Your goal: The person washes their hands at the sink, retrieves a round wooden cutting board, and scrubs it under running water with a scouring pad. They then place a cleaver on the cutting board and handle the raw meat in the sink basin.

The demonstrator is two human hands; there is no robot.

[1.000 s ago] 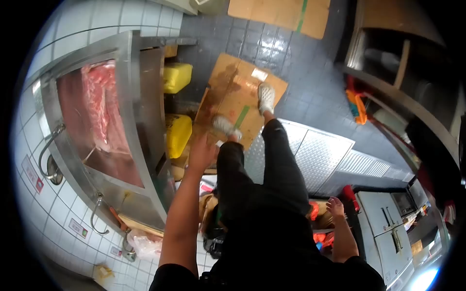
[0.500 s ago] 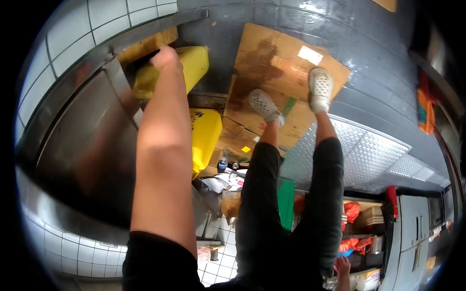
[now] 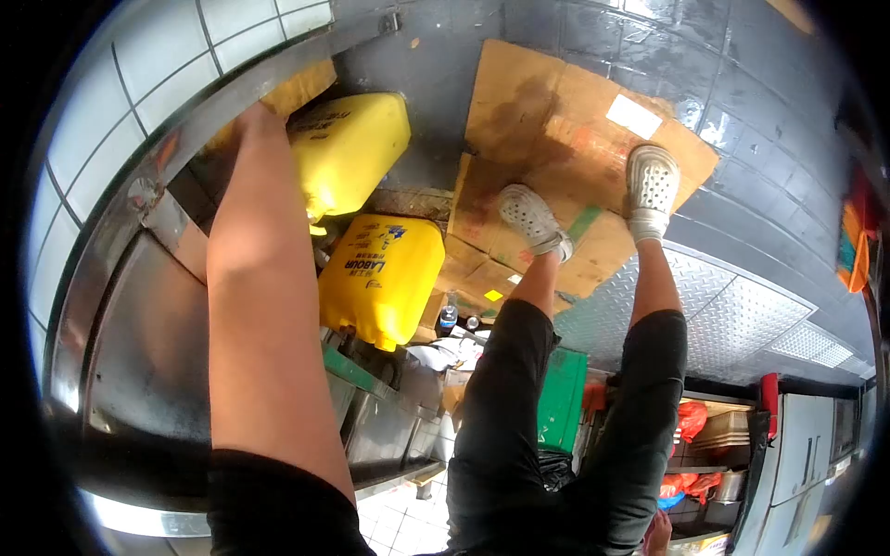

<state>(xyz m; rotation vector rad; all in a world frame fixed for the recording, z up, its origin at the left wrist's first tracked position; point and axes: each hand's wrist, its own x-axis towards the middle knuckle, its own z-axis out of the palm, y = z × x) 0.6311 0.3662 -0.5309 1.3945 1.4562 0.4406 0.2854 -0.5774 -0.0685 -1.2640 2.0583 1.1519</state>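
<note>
My left arm stretches up the left side, and my left hand (image 3: 258, 122) is under the metal counter edge. It is beside a yellow plastic jerrycan (image 3: 352, 148) lying on the floor and near a brown board or box panel (image 3: 301, 90). Its fingers are in shadow and cannot be made out. A second yellow jerrycan (image 3: 385, 278), printed with "LABOUR", stands closer to me, to the right of my forearm. My right hand (image 3: 659, 530) hangs low beside my right leg at the bottom of the view, mostly cut off, with its fingers hidden.
Flattened cardboard (image 3: 528, 120) lies on the grey floor under my clogs. A metal counter (image 3: 148, 343) runs along the left. Metal tread plates (image 3: 714, 296), a green bin (image 3: 562, 389), a small bottle (image 3: 449, 316) and shelves with red bags (image 3: 691, 419) are to the right.
My left hand has moved left and deeper under the counter edge, off the top of the far jerrycan. The near jerrycan's label has come into view. My right hand has dropped lower.
</note>
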